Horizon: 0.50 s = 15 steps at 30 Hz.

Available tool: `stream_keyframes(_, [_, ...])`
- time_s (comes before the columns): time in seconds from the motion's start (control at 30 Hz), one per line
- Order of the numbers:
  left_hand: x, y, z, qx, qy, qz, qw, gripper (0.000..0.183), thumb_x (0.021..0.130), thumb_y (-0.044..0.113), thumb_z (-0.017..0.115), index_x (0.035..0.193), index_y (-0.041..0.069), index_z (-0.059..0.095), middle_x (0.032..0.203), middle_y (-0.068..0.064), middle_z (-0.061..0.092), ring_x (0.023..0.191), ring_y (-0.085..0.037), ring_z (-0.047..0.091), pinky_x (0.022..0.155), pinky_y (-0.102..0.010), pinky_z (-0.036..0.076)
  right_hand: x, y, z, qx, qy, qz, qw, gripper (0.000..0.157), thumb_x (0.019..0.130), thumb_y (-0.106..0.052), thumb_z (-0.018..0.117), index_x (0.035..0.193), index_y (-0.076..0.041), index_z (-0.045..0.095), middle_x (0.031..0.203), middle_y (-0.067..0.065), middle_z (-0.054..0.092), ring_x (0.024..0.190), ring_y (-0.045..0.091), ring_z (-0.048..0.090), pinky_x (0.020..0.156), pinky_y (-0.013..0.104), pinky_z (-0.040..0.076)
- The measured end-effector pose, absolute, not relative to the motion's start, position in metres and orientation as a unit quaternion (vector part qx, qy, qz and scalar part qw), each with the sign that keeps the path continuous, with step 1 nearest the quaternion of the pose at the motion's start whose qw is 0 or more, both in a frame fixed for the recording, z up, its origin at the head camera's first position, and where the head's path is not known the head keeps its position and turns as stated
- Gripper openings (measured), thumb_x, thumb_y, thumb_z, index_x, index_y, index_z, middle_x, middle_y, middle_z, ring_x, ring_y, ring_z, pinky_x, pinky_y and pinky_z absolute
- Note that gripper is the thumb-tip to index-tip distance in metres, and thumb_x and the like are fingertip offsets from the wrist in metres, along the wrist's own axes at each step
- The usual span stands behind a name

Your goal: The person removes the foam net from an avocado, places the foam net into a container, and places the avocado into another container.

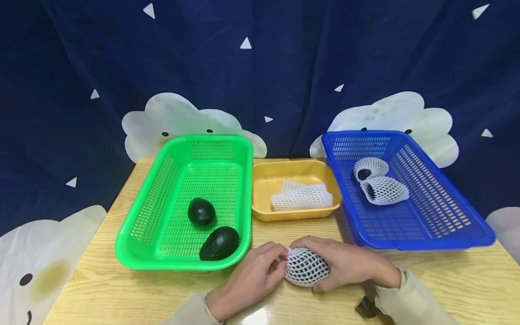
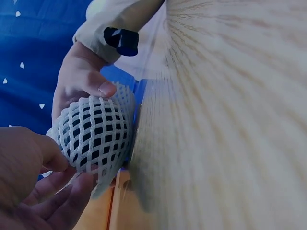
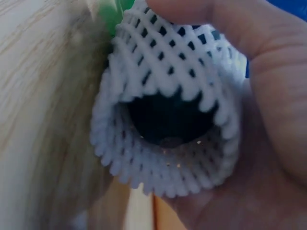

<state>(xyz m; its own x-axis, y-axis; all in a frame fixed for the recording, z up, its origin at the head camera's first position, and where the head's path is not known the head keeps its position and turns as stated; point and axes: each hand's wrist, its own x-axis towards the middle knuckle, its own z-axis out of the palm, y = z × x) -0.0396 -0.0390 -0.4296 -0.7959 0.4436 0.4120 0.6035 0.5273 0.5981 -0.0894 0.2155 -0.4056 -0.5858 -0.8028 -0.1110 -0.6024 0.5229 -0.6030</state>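
Low over the near middle of the table is an avocado [image 3: 168,117] inside a white foam net [image 1: 305,267]. My right hand [image 1: 349,264] grips it from the right, thumb on the near side and fingers over the far side. At its left end my left hand [image 1: 256,274] pinches the net's edge between thumb and fingers. The right wrist view shows the net's mouth open, with the dark end of the avocado sitting back inside it. In the left wrist view the mesh is stretched over the dark fruit.
Left stands a green basket [image 1: 134,253] with two bare avocados [image 1: 201,212]. A yellow tray [image 1: 260,215] at the middle back holds flat foam nets [image 1: 302,197]. On the right, a blue basket [image 1: 422,232] contains two netted avocados [image 1: 385,190]. A dark curtain [image 1: 284,67] hangs behind.
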Motion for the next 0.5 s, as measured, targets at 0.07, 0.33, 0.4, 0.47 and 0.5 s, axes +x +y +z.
stream_keyframes(0.07, [-0.040,-0.039,-0.430,-0.301,-0.868,-0.380,0.106,0.013,0.089,0.004,0.067,0.098,0.011,0.071,0.085,0.006,0.067,0.073,0.005,0.051,0.065,-0.003,0.042,-0.088,0.215,-0.403,-0.402,0.861,-0.246,0.191,0.086,0.076,-0.039,0.086,0.150,-0.034,0.042,0.136,-0.008,0.061,0.116,0.006,0.060,0.100,0.033,0.054])
stream_keyframes(0.33, [-0.039,-0.039,-0.431,-0.304,-0.859,-0.402,0.093,0.012,0.086,0.003,0.068,0.094,0.012,0.069,0.084,0.003,0.070,0.073,0.006,0.058,0.066,-0.003,0.048,-0.080,0.213,-0.391,-0.362,0.889,-0.194,0.202,0.101,0.073,-0.047,0.088,0.158,-0.026,0.038,0.150,-0.001,0.055,0.136,0.023,0.055,0.111,0.052,0.049])
stream_keyframes(0.4, [-0.039,-0.039,-0.430,-0.305,-0.855,-0.410,0.086,0.011,0.086,0.003,0.068,0.094,0.012,0.068,0.085,0.002,0.071,0.073,0.005,0.061,0.067,-0.005,0.050,-0.079,0.212,-0.390,-0.363,0.891,-0.188,0.199,0.099,0.073,-0.046,0.088,0.157,-0.025,0.039,0.148,-0.003,0.057,0.136,0.022,0.056,0.110,0.052,0.050])
stream_keyframes(0.47, [-0.038,-0.039,-0.429,-0.306,-0.853,-0.416,0.076,0.010,0.087,0.005,0.069,0.095,0.012,0.068,0.087,0.002,0.072,0.074,0.005,0.062,0.067,-0.005,0.051,-0.077,0.211,-0.390,-0.362,0.892,-0.185,0.197,0.097,0.074,-0.044,0.088,0.156,-0.025,0.040,0.146,-0.005,0.057,0.134,0.020,0.057,0.110,0.050,0.050])
stream_keyframes(0.5, [-0.038,-0.039,-0.429,-0.307,-0.852,-0.417,0.075,0.010,0.087,0.006,0.070,0.095,0.012,0.068,0.087,0.001,0.071,0.074,0.005,0.062,0.067,-0.005,0.051,-0.077,0.211,-0.391,-0.361,0.893,-0.184,0.197,0.096,0.075,-0.043,0.088,0.156,-0.024,0.041,0.146,-0.005,0.058,0.134,0.020,0.057,0.111,0.050,0.050])
